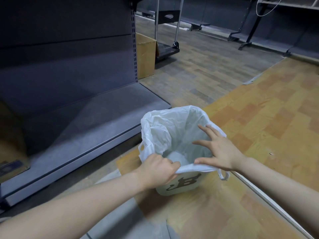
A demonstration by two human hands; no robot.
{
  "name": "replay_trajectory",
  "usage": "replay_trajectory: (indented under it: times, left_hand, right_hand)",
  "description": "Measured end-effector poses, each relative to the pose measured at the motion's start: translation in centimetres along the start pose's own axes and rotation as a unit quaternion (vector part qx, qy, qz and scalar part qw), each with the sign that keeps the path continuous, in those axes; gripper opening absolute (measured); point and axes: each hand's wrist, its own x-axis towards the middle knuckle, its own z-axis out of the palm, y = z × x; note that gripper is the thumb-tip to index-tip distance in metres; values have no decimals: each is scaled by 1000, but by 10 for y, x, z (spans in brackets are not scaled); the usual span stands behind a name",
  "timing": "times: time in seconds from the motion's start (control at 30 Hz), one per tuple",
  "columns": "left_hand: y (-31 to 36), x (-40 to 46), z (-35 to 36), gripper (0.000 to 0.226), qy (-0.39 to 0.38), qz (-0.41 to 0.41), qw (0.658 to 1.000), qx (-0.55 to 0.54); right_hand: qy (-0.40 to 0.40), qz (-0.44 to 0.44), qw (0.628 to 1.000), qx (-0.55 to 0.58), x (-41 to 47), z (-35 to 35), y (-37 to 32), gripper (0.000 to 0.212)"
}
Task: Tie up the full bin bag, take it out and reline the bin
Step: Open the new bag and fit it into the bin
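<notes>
The left hand (156,169) pinches the near edge of the white bag (174,130) and folds it down over the rim of the white bin (179,186), which stands on the floor just below both hands. The right hand (219,149), fingers spread and straight, rests on the bag's right edge, thumb on the near rim. Judging by the nearly empty liner, relining looks almost finished, with only the rim left to seat.

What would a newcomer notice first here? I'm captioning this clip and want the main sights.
First, the white bin low in the middle, lined with a thin white bag draped over its rim. The left hand pinches the bag's near edge, while the right hand spreads open over the mouth. A grey shelf fills the left.
</notes>
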Motion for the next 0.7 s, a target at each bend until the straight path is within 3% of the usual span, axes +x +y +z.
replay_trajectory:
  times: [0.13, 0.2, 0.23, 0.3, 0.33, 0.4, 0.6, 0.7]
  left_hand:
    - [9, 0, -14, 55, 89, -55, 973, -206]
    - [-5, 13, -20, 72, 174, -206, 931, -248]
    - [-13, 19, -22, 75, 185, -310, 896, -260]
    - [-23, 28, -21, 70, 127, -467, 800, -355]
    - [-24, 31, -17, 65, 96, -495, 751, -426]
    - [-21, 29, -6, 66, 74, -497, 695, -514]
    - [-19, 30, 1, 74, 91, -522, 673, -516]
    - [-20, 29, -2, 74, 86, -520, 680, -509]
  right_hand:
    - [130, 32, 984, 117, 3, 3, 7, 96]
    - [130, 127, 955, 235, 17, -1, 15, 86]
    - [104, 170, 935, 292, 26, -4, 18, 75]
    - [74, 223, 905, 355, 38, -6, 22, 33]
    - [74, 236, 900, 360, 41, -6, 22, 20]
    - [69, 239, 892, 377, 37, -3, 21, 30]
    - [27, 251, 882, 399, 35, 1, 26, 35]
    - [44, 259, 888, 378, 34, -4, 18, 22]
